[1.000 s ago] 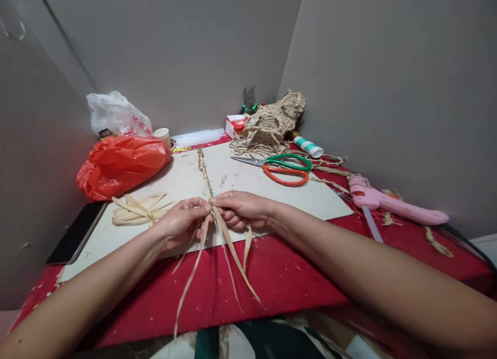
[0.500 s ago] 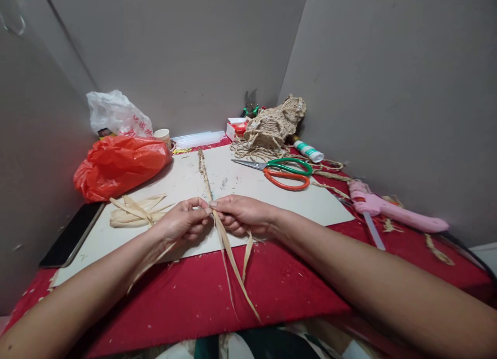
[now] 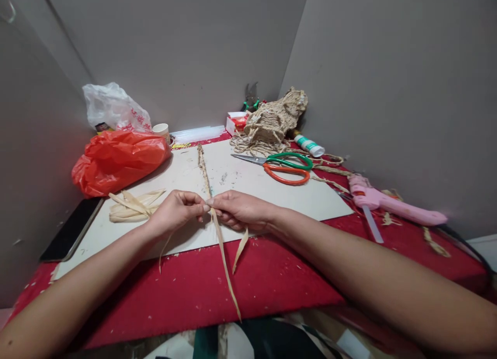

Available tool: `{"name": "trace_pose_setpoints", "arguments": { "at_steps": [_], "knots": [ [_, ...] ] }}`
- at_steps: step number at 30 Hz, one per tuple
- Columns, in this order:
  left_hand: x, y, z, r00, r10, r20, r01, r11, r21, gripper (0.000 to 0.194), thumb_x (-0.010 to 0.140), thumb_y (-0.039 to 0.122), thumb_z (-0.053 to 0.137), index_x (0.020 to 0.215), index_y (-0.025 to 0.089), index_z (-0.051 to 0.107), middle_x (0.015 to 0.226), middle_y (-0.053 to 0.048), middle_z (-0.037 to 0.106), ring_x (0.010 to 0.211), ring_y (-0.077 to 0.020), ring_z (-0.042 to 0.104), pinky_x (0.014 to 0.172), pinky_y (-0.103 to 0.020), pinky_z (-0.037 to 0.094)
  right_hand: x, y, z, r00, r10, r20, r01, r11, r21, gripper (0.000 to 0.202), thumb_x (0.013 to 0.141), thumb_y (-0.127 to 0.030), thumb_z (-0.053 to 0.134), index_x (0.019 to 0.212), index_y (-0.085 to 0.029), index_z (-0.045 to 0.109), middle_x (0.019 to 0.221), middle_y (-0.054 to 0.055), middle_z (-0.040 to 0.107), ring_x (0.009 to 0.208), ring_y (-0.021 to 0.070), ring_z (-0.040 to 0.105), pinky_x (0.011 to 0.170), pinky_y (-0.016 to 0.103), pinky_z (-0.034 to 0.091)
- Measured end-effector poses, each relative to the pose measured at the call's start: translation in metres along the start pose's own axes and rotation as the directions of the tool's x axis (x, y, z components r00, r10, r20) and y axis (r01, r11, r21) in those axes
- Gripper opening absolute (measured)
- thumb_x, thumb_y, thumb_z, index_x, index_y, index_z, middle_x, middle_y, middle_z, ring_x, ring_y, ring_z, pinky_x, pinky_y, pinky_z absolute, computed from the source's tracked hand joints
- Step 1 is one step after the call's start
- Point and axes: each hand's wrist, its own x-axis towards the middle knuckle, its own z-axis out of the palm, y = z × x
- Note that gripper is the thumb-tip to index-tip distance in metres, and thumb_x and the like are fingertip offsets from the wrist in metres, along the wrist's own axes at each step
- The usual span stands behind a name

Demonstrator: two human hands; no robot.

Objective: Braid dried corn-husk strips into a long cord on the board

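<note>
A thin braided cord [image 3: 204,173] lies lengthwise on the white board [image 3: 256,193], its near end between my hands. My left hand [image 3: 179,211] pinches pale husk strips at that end. Fingertips almost touching it, my right hand [image 3: 239,210] is closed on the strips too. One long loose strip [image 3: 225,268] hangs down over the red cloth, with a shorter strip [image 3: 241,249] below my right hand and a thin one under my left wrist. Flat dried husks [image 3: 134,206] rest on the board to the left.
Green-and-orange scissors [image 3: 287,168] lie at the right of the board, near a woven rope piece [image 3: 275,118] and a tube [image 3: 309,145]. A pink glue gun [image 3: 396,203] is far right. Left are a red bag [image 3: 120,159] and a phone [image 3: 73,229]. Grey walls enclose the table.
The long strip's lower end has swung left, and the short strip has shifted left. The thin strip by my left wrist hangs more steeply. Both hands still grip the cord's near end.
</note>
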Motion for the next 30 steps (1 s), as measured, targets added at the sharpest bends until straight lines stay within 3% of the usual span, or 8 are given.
{"name": "trace_pose_setpoints", "arguments": {
  "at_steps": [7, 10, 13, 17, 21, 26, 30],
  "knots": [
    [-0.006, 0.010, 0.002, 0.997, -0.080, 0.011, 0.080, 0.996, 0.047, 0.013, 0.070, 0.025, 0.062, 0.068, 0.012, 0.064, 0.050, 0.002, 0.053, 0.041, -0.0033, 0.036, 0.041, -0.018, 0.023, 0.002, 0.004, 0.004, 0.988, -0.115, -0.105, 0.092, 0.975, -0.204, 0.034, 0.086, -0.030, 0.046, 0.055, -0.017, 0.040, 0.037, -0.009, 0.030, 0.030, 0.0026, 0.019, 0.031, 0.017, 0.013],
    [-0.005, 0.012, 0.001, 0.978, -0.201, 0.050, 0.204, 0.976, -0.073, 0.011, 0.071, 0.025, 0.060, 0.068, 0.014, 0.060, 0.042, 0.005, 0.047, 0.031, -0.0015, 0.025, 0.035, -0.018, 0.014, 0.004, 0.006, 0.006, 0.969, -0.202, -0.145, 0.147, 0.936, -0.320, 0.036, 0.086, -0.033, 0.048, 0.055, -0.017, 0.040, 0.038, -0.009, 0.028, 0.033, 0.0028, 0.019, 0.034, 0.019, 0.011],
    [-0.005, 0.013, 0.003, 0.962, -0.269, 0.054, 0.274, 0.937, -0.215, 0.005, 0.069, 0.020, 0.057, 0.069, 0.015, 0.057, 0.041, 0.005, 0.048, 0.026, -0.0024, 0.025, 0.031, -0.018, 0.014, 0.006, 0.009, 0.008, 0.946, -0.278, -0.169, 0.196, 0.903, -0.383, 0.037, 0.084, -0.037, 0.051, 0.054, -0.016, 0.042, 0.042, -0.008, 0.031, 0.039, 0.0033, 0.022, 0.039, 0.019, 0.015],
    [-0.007, 0.013, 0.011, 0.964, -0.265, 0.023, 0.261, 0.922, -0.285, 0.005, 0.069, 0.017, 0.055, 0.065, 0.014, 0.053, 0.042, 0.003, 0.051, 0.026, -0.0043, 0.034, 0.029, -0.017, 0.021, 0.006, 0.012, 0.014, 0.930, -0.262, -0.256, 0.186, 0.940, -0.287, 0.038, 0.079, -0.042, 0.056, 0.054, -0.014, 0.050, 0.042, -0.006, 0.039, 0.040, 0.0039, 0.027, 0.039, 0.019, 0.018],
    [-0.010, 0.012, 0.020, 0.970, -0.234, -0.062, 0.213, 0.946, -0.243, 0.006, 0.072, 0.017, 0.055, 0.070, 0.015, 0.049, 0.045, 0.001, 0.056, 0.029, -0.0071, 0.043, 0.031, -0.017, 0.030, 0.004, 0.012, 0.020, 0.936, -0.162, -0.311, 0.133, 0.985, -0.112, 0.039, 0.076, -0.043, 0.060, 0.051, -0.015, 0.048, 0.034, -0.009, 0.031, 0.031, 0.0029, 0.019, 0.033, 0.021, 0.011],
    [-0.015, 0.018, 0.035, 0.957, -0.254, -0.143, 0.223, 0.953, -0.203, 0.016, 0.077, 0.016, 0.056, 0.089, 0.017, 0.045, 0.046, 0.003, 0.055, 0.030, -0.0079, 0.044, 0.035, -0.017, 0.032, 0.004, 0.009, 0.022, 0.965, -0.088, -0.246, 0.085, 0.996, -0.024, 0.032, 0.081, -0.026, 0.054, 0.052, -0.012, 0.051, 0.042, -0.001, 0.050, 0.030, 0.0016, 0.026, 0.031, 0.018, 0.014],
    [-0.019, 0.027, 0.045, 0.952, -0.236, -0.197, 0.219, 0.970, -0.106, 0.023, 0.081, 0.011, 0.049, 0.102, 0.017, 0.041, 0.044, 0.005, 0.053, 0.030, -0.0080, 0.043, 0.034, -0.016, 0.030, 0.004, 0.009, 0.023, 0.958, -0.106, -0.265, 0.117, 0.993, 0.024, 0.028, 0.079, -0.017, 0.053, 0.051, -0.012, 0.051, 0.039, -0.001, 0.049, 0.031, 0.0018, 0.027, 0.030, 0.017, 0.014]
  ]
}}
